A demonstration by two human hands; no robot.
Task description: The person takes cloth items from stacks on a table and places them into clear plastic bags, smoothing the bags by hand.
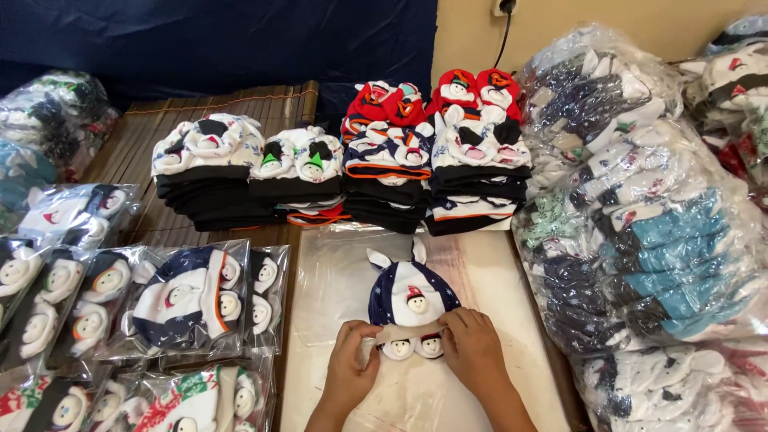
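Both my hands press on the lower edge of a baby hat, low in the middle of the frame.

My left hand [352, 360] and right hand [474, 348] cover the hem, fingers curled down on it, so I cannot make out what lies beneath. The navy hat [412, 292] has white ears and a small snowman face; two little white mittens [414, 346] peek between my hands. It lies on a clear plastic sheet [336, 280]. Stacked hats [344, 172] sit above, bagged bundles [640, 232] right.
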